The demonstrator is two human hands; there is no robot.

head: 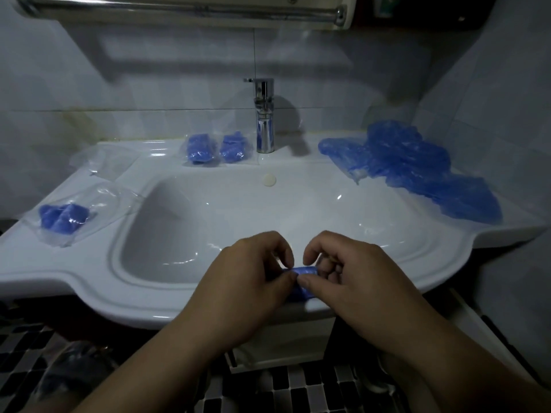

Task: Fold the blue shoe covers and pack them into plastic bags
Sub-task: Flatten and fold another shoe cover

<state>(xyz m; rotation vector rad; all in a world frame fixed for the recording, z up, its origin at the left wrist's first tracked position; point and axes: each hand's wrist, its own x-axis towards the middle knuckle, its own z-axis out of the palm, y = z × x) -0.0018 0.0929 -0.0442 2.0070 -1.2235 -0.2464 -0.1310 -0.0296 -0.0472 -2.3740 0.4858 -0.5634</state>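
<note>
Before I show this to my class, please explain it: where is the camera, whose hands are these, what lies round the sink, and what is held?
No machine here: one camera worn on a person's head looks down at their own hands. The left hand and right hand pinch a small folded blue cover above the front rim of the sink. Left of the tap lie two filled bags; a third bag lies on the left ledge, an empty bag behind it. A pile of loose covers lies on the right.
</note>
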